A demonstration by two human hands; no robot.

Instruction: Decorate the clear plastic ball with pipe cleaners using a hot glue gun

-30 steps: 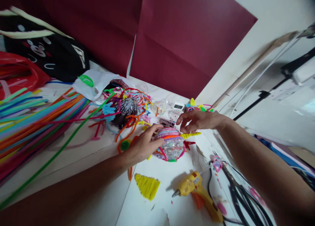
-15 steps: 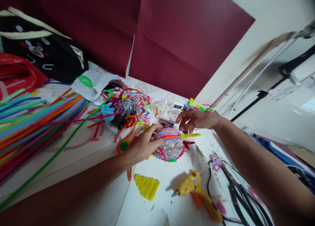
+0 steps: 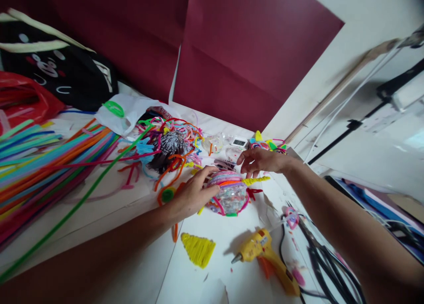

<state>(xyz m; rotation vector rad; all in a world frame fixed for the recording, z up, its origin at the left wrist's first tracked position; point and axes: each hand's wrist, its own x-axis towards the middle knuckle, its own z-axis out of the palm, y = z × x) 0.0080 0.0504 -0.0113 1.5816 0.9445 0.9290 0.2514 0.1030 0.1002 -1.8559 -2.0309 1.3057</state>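
Note:
A round clear ball wrapped with coloured pipe cleaners sits at the middle of the white table. My left hand grips its left side, thumb at the front and fingers over the top. From the ball's right side sticks out a yellow twisted pipe cleaner piece, with a dark red piece just below it. My right hand hovers above the yellow piece, fingers loosely bent and apart, holding nothing that I can see. In front of the ball lies a flat yellow wedge of wound pipe cleaner.
At the front right lie a yellow glue gun and black-handled scissors. Bundled pipe cleaners cover the left side. Behind the left hand is a tangled heap of pipe cleaners. A small white digital display stands at the back.
Both hands and the ball keep almost the same positions. The right forearm and hand have shifted very slightly, and the view has moved a little.

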